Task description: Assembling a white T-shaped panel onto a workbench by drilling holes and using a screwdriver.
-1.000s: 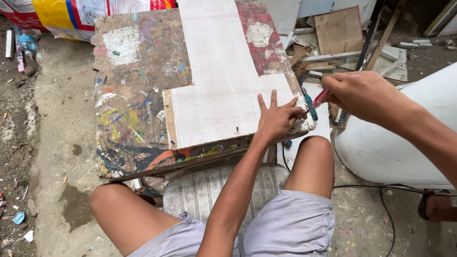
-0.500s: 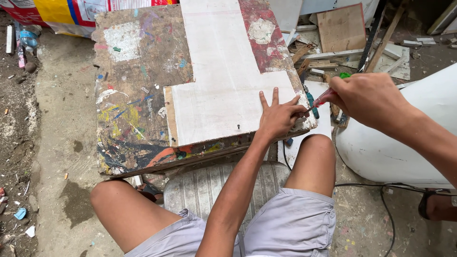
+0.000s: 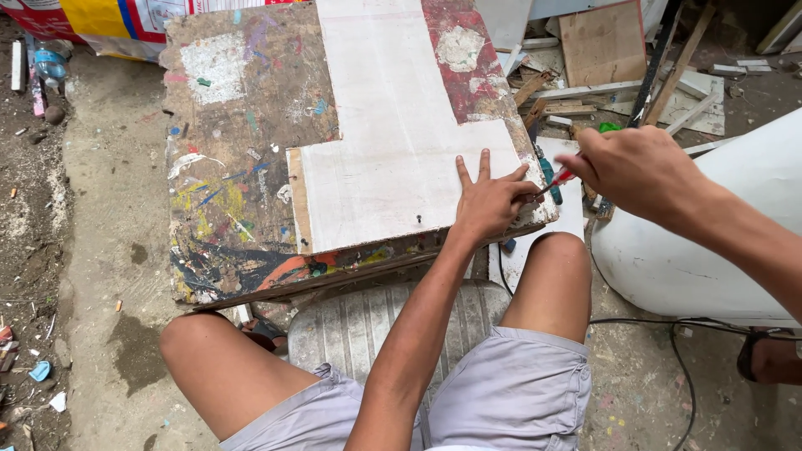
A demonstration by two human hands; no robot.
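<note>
Seated worker at a paint-stained plywood surface (image 3: 242, 167). The left hand (image 3: 489, 200) lies flat, fingers (image 3: 462, 171) spread apart, on the near right corner of a white L-shaped board (image 3: 393, 159), apparently pinning it so it cannot shift. The right hand (image 3: 639, 171), fingers clamped together, grips a red-handled tool (image 3: 555, 181) whose tip meets the board's right edge just beside the left thumb; the tool's kind cannot be told. Wood offcuts (image 3: 601, 75) lie beyond; a white rounded body (image 3: 668, 259) stands at right.
</note>
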